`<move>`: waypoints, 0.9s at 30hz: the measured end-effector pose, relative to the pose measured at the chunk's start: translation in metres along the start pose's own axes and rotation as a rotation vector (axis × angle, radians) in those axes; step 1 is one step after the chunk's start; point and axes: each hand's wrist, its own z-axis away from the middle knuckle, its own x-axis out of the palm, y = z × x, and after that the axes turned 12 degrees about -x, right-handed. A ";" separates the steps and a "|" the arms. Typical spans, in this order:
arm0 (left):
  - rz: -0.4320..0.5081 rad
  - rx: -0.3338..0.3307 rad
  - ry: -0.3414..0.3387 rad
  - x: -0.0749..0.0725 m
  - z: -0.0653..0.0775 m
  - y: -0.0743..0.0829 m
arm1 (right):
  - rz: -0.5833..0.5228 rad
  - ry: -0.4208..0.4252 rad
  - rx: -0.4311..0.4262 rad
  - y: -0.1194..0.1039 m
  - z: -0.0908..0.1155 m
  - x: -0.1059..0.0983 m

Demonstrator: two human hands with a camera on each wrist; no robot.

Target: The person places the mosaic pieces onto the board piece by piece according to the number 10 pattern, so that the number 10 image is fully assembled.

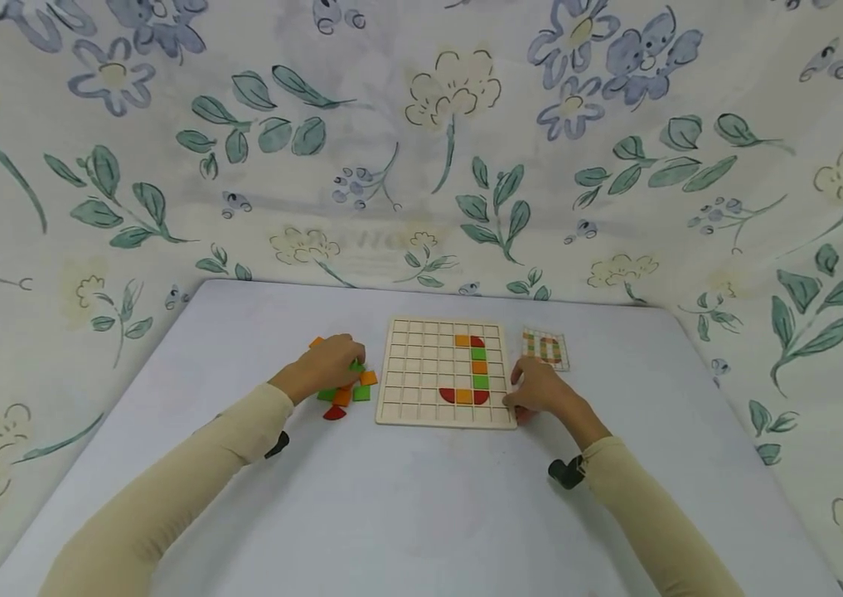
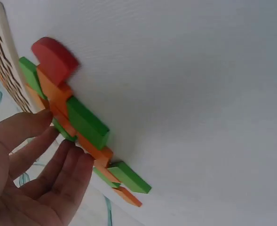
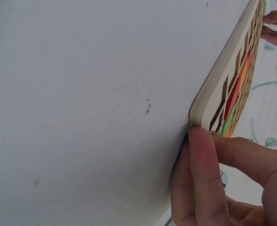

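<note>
My left hand [image 1: 327, 362] is over a loose pile of coloured tiles at the left of the board, fingers loosely bent and spread. In the left wrist view its thumb and fingertips touch orange and green square tiles [image 2: 89, 123], with a gap between thumb and fingers. A red quarter-round tile [image 2: 56, 60] lies at one end of the pile. My right hand [image 1: 538, 388] pinches the right edge of the wooden grid board [image 1: 409, 406] near its front corner. On the board, green, orange and red tiles [image 1: 479, 367] form a hook-shaped line.
A small pattern card [image 1: 545, 348] with coloured shapes lies right of the board, just beyond my right hand. Everything rests on a white table [image 1: 421, 506]. Flower-printed cloth [image 1: 391, 207] rises behind the table's far edge.
</note>
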 end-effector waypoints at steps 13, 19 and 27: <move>0.092 0.004 -0.021 0.001 -0.006 -0.003 | -0.017 0.006 -0.004 0.000 0.001 0.000; 0.134 0.033 0.024 0.005 -0.010 -0.007 | -0.005 0.001 -0.004 0.000 0.000 -0.001; 0.186 0.089 0.074 0.005 -0.010 0.016 | -0.020 -0.006 0.006 0.000 0.001 -0.001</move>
